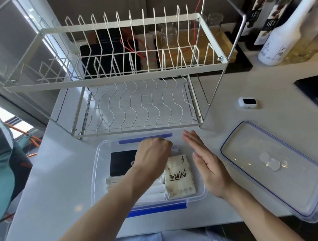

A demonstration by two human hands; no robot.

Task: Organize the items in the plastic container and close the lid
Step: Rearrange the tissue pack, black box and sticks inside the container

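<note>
- A white bench (65, 182) carries everything.
- A white two-tier wire dish rack (133, 79) stands at the back of it.
- The clear plastic container (96, 161), with blue clips on its near and far rims, sits open just in front of the rack.
- Its lid (281, 187) lies flat on the bench to the right, apart from the container.
- Inside the container lie a black packet (121, 162), white wrapped sticks (117, 181) and a beige "MiNi" pouch (179, 178).
- The left hand (152, 154) reaches into the container, fingers curled downward; what it holds, if anything, is hidden.
- The right hand (207, 164) hovers flat with straight fingers over the container's right rim, holding nothing.
</note>
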